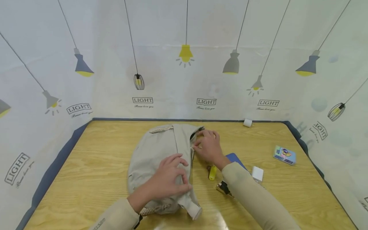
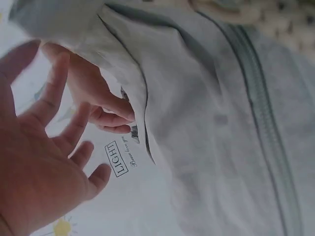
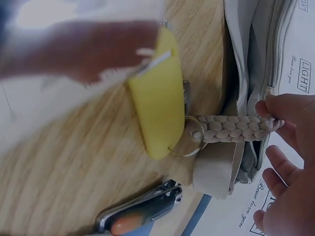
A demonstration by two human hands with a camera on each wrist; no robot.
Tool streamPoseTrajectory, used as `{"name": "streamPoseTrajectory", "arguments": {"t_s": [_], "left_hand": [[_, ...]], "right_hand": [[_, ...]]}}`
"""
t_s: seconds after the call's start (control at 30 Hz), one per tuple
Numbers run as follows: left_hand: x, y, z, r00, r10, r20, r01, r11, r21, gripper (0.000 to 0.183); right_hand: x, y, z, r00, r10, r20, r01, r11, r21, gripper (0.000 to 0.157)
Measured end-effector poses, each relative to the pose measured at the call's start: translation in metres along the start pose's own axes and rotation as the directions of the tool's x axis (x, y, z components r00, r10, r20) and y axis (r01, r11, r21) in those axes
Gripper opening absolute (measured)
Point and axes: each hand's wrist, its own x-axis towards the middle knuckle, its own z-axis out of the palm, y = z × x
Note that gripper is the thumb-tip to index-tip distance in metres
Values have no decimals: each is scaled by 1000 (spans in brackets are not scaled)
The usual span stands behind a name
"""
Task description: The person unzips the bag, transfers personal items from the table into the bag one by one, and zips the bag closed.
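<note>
A light beige canvas backpack [image 1: 155, 159] lies on its side on the wooden table, its zipped opening turned right. At that opening, my right hand [image 1: 207, 145] pinches the end of a braided cord pull [image 3: 236, 129] beside the zipper [image 3: 273, 64]. My left hand [image 1: 169, 177] hovers by the bag's front panel; in the left wrist view its fingers [image 2: 74, 130] are spread and hold nothing. Below the right hand lies a yellow key fob [image 1: 212, 172] with a metal ring [image 3: 201, 147]. Whether the ring joins the braided cord, I cannot tell. The bag's inside is mostly hidden.
Right of the bag lie a blue flat item [image 1: 237, 159], partly under my right forearm, a white block [image 1: 257, 173] and a shiny gold-and-black item [image 1: 223, 188]. Farther off are a colourful small box [image 1: 284, 155] and a white plug charger [image 1: 248, 122]. Printed fabric walls enclose the table.
</note>
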Motion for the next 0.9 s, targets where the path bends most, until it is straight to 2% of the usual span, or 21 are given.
{"name": "streamPoseTrajectory", "arguments": {"t_s": [0.1, 0.2, 0.33, 0.47, 0.57, 0.63, 0.77, 0.9], "left_hand": [[17, -2, 2, 997, -43, -58, 50, 991, 122, 18], [37, -5, 3, 990, -106, -93, 127, 955, 266, 16], [63, -10, 7, 976, -209, -58, 213, 874, 437, 24], [83, -16, 15, 954, -299, -30, 263, 781, 566, 37], [93, -20, 21, 946, -323, -41, 279, 739, 614, 38], [97, -22, 23, 946, -319, -56, 283, 729, 623, 32], [102, -24, 27, 951, -302, -73, 281, 735, 617, 22], [105, -25, 28, 954, -290, -74, 273, 739, 616, 23]], "right_hand": [[-1, 1, -1, 1000, -1, -5, 1, 1000, -9, 13], [-1, 3, -1, 1000, -6, -7, 6, 1000, -30, 10], [-2, 3, 0, 1000, -28, -8, 27, 997, -79, 8], [-3, 3, 1, 996, -79, -35, 75, 992, -105, 8], [-3, 2, 1, 993, -105, -53, 98, 989, -112, 8], [-3, 1, 0, 993, -106, -53, 99, 988, -120, 9], [-2, 0, -2, 996, -87, -24, 82, 985, -149, 10], [-2, 2, -2, 997, -79, -19, 74, 981, -180, 12]]}}
